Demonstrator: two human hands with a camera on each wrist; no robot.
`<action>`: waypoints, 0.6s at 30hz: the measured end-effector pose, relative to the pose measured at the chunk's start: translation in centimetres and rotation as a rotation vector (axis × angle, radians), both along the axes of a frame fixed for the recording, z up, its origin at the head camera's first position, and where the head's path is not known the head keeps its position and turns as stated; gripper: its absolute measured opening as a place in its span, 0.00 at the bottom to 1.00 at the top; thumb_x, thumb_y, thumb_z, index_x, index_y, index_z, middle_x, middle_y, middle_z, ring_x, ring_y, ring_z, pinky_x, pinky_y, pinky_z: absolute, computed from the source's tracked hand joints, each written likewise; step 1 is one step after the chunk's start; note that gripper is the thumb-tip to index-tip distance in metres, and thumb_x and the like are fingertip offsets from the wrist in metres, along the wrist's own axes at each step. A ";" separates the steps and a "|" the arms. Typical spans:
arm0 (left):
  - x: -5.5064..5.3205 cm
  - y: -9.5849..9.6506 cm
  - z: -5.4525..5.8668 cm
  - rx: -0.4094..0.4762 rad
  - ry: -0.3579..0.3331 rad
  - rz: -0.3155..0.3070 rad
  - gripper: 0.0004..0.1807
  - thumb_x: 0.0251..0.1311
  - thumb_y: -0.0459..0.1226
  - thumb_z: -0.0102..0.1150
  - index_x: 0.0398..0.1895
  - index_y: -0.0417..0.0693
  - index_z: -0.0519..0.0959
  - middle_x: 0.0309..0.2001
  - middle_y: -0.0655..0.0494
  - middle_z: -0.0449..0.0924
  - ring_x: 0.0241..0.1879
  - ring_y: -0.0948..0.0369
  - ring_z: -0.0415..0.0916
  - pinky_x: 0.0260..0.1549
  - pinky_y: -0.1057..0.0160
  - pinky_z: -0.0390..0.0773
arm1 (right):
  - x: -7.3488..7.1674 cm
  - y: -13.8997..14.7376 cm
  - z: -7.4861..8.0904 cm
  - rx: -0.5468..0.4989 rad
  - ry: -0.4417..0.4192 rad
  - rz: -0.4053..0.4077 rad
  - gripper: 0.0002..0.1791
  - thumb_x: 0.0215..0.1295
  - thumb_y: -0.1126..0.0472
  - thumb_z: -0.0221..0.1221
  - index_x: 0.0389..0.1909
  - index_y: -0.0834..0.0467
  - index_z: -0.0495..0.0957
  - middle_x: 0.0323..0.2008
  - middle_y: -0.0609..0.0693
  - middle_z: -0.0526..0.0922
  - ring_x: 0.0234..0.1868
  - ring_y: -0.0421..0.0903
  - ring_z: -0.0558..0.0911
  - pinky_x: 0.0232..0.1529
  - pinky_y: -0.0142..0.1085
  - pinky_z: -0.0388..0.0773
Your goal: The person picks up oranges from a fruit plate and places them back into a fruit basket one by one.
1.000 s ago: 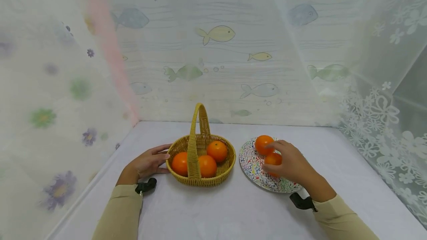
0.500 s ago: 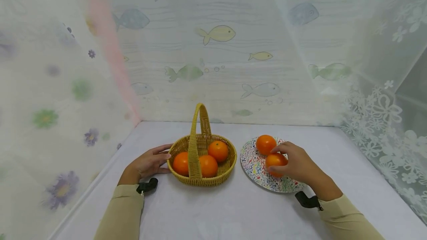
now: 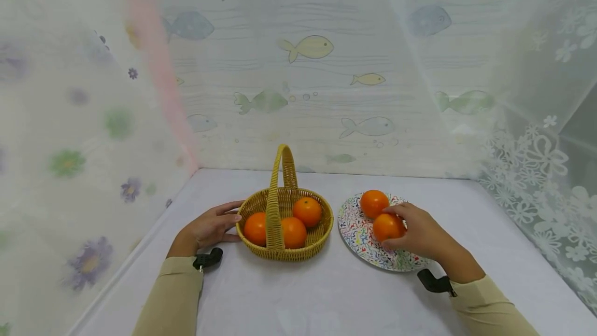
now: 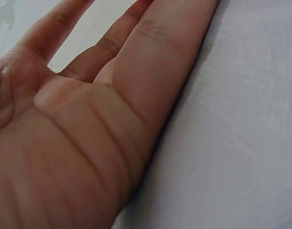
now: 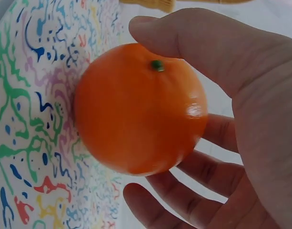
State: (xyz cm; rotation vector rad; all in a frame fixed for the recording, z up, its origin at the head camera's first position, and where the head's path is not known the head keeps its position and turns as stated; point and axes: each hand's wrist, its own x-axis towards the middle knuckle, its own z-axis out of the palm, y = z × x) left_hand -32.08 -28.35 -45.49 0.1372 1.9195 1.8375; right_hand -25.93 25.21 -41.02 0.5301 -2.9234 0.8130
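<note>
On the right, a round plate with a colourful squiggle pattern bears two oranges. My right hand grips the nearer orange, thumb on one side and curled fingers on the other. In the right wrist view that orange shows a green stem spot, close over the plate. The other orange lies just behind it. At the left, a yellow wicker basket with a tall handle holds three oranges. My left hand rests against the basket's left side, fingers fairly straight; the left wrist view shows only its palm and fingers.
A white cloth covers the table. Behind it hangs a curtain printed with fish, and a flowered curtain borders the left side. Lacy fabric hangs at the right. Black wrist cameras sit at both cuffs.
My right hand has settled from above the nearer orange to its right side, thumb and fingers now around it. The left hand and the basket stay put; the view has shifted slightly.
</note>
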 end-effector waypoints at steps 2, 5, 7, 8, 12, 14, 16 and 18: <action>0.0 -0.1 0.0 0.001 -0.006 0.005 0.38 0.73 0.41 0.61 0.82 0.55 0.58 0.80 0.48 0.58 0.72 0.53 0.67 0.58 0.43 0.82 | -0.1 0.0 -0.2 0.007 -0.024 -0.010 0.42 0.48 0.47 0.81 0.63 0.57 0.77 0.55 0.54 0.80 0.51 0.52 0.80 0.52 0.53 0.85; -0.1 -0.1 -0.1 0.008 -0.018 0.016 0.37 0.72 0.40 0.61 0.81 0.55 0.59 0.80 0.49 0.60 0.71 0.54 0.69 0.57 0.43 0.83 | -0.2 -0.1 -0.5 0.007 -0.058 -0.034 0.43 0.47 0.47 0.81 0.64 0.57 0.77 0.57 0.57 0.77 0.52 0.54 0.79 0.51 0.56 0.85; -0.1 -0.1 -0.1 0.011 -0.016 0.014 0.37 0.72 0.40 0.61 0.81 0.55 0.59 0.80 0.49 0.60 0.71 0.55 0.69 0.57 0.43 0.82 | -0.2 -0.2 -0.7 0.011 -0.068 -0.049 0.44 0.46 0.47 0.81 0.64 0.57 0.77 0.58 0.59 0.74 0.52 0.55 0.79 0.51 0.57 0.85; -0.2 -0.1 -0.1 0.013 -0.019 0.018 0.37 0.72 0.40 0.61 0.81 0.56 0.60 0.80 0.50 0.60 0.70 0.56 0.70 0.57 0.43 0.83 | -0.3 -0.2 -0.7 0.014 -0.068 -0.052 0.45 0.45 0.47 0.82 0.64 0.58 0.77 0.58 0.60 0.74 0.53 0.56 0.79 0.50 0.57 0.85; -0.3 -0.1 -0.3 0.016 -0.005 0.010 0.36 0.73 0.39 0.60 0.81 0.55 0.60 0.80 0.49 0.60 0.69 0.57 0.71 0.57 0.43 0.82 | -0.3 -0.2 -1.0 0.022 -0.066 -0.063 0.45 0.44 0.46 0.82 0.64 0.57 0.77 0.56 0.60 0.73 0.52 0.56 0.79 0.50 0.57 0.85; -0.3 -0.1 -0.4 0.020 -0.005 0.014 0.36 0.73 0.39 0.60 0.81 0.55 0.60 0.79 0.49 0.61 0.69 0.57 0.71 0.57 0.43 0.82 | -0.3 -0.2 -1.1 0.025 -0.074 -0.065 0.45 0.43 0.44 0.82 0.63 0.56 0.77 0.53 0.58 0.74 0.51 0.55 0.78 0.49 0.56 0.85; -0.3 -0.2 -0.4 0.021 -0.004 0.011 0.36 0.73 0.39 0.60 0.81 0.55 0.60 0.79 0.50 0.61 0.68 0.58 0.72 0.57 0.43 0.82 | -0.4 -0.2 -1.2 0.027 -0.081 -0.066 0.45 0.43 0.43 0.82 0.63 0.56 0.78 0.51 0.57 0.74 0.50 0.54 0.78 0.49 0.55 0.85; -0.3 -0.2 -0.4 0.025 -0.005 0.012 0.36 0.73 0.39 0.60 0.81 0.55 0.60 0.79 0.50 0.62 0.68 0.58 0.72 0.57 0.42 0.82 | -0.5 -0.2 -1.3 0.031 -0.085 -0.063 0.45 0.43 0.42 0.82 0.63 0.56 0.78 0.50 0.55 0.74 0.49 0.53 0.78 0.49 0.54 0.85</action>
